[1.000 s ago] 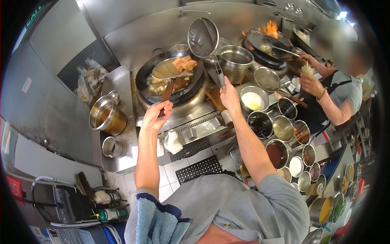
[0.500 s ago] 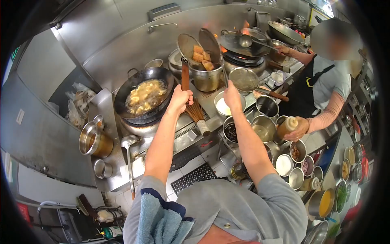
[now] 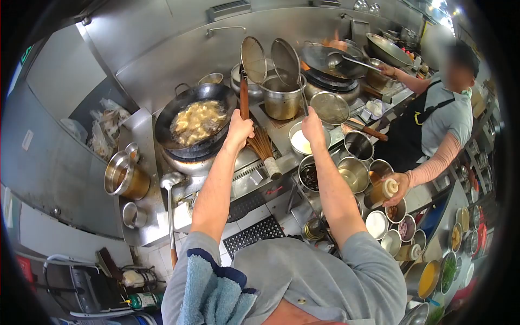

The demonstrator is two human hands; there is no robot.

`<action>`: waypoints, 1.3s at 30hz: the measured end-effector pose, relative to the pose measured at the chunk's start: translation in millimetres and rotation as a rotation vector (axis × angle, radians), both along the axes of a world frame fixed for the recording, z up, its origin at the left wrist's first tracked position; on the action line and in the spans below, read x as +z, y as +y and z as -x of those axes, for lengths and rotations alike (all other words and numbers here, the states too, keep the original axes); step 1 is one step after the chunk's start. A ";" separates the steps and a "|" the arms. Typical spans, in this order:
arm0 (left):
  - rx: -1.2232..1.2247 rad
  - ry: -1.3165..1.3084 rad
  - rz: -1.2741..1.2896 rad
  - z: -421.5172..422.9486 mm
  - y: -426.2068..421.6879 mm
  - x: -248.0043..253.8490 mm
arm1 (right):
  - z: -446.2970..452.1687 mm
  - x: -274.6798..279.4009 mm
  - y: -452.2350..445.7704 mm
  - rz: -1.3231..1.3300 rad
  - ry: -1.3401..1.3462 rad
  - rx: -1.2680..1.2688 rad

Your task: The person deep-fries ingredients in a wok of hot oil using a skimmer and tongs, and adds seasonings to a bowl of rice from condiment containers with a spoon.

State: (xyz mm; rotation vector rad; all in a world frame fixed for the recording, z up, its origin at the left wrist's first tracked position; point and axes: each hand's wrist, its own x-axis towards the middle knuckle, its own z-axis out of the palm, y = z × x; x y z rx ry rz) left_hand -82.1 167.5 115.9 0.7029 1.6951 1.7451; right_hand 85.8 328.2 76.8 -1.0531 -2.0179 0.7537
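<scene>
My left hand (image 3: 239, 131) is closed round the wooden handle of a strainer (image 3: 253, 60), whose mesh stands upright above the stove. In my right hand (image 3: 314, 130) is the handle of a second mesh skimmer (image 3: 286, 59), tilted up facing the first. Both meshes are over a steel pot (image 3: 283, 104), and no food shows on them. The inside of the pot is mostly hidden. To the left, pale pieces (image 3: 198, 122) bubble in oil in a black wok (image 3: 162, 132). A bamboo brush (image 3: 264, 151) lies beside my left hand.
At right, a co-worker's hand (image 3: 398, 187) holds a sauce bottle (image 3: 377, 194), while the other works a ladle (image 3: 334, 59) in a second wok. A round strainer (image 3: 330, 108) lies across bowls beside my right hand. Another ladle (image 3: 172, 180) rests at left.
The golden-brown blocks that were between the two strainers are gone from view. Both meshes now stand more upright and bare. The co-worker's bottle has tilted further.
</scene>
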 end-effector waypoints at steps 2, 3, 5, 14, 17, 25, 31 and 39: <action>0.023 -0.058 -0.031 0.2 -16.9 11.1 | 1.4 3.9 -0.9 0.021 0.015 0.022; 0.035 -0.087 -0.046 2.4 -25.8 12.6 | 2.3 5.4 -2.2 0.033 0.022 0.034; 0.100 -0.128 -0.081 10.9 -46.0 10.2 | 7.8 3.1 -5.0 -0.033 0.078 0.056; 0.319 -0.037 -0.042 50.2 -183.8 21.7 | 49.3 19.8 -46.2 0.690 0.469 0.442; 0.407 0.065 0.042 68.1 -229.0 17.5 | 73.2 8.8 -57.2 0.684 0.358 0.480; 0.536 0.313 0.416 125.2 -262.7 -25.2 | 193.0 -31.8 -112.6 -0.005 -0.130 0.401; 0.202 -0.338 -0.115 145.9 -254.6 -57.4 | 213.7 -30.7 -148.7 0.039 -0.108 0.515; 0.101 -0.580 -0.288 139.1 -288.2 -49.8 | 97.7 81.4 -226.4 -0.314 -0.193 0.504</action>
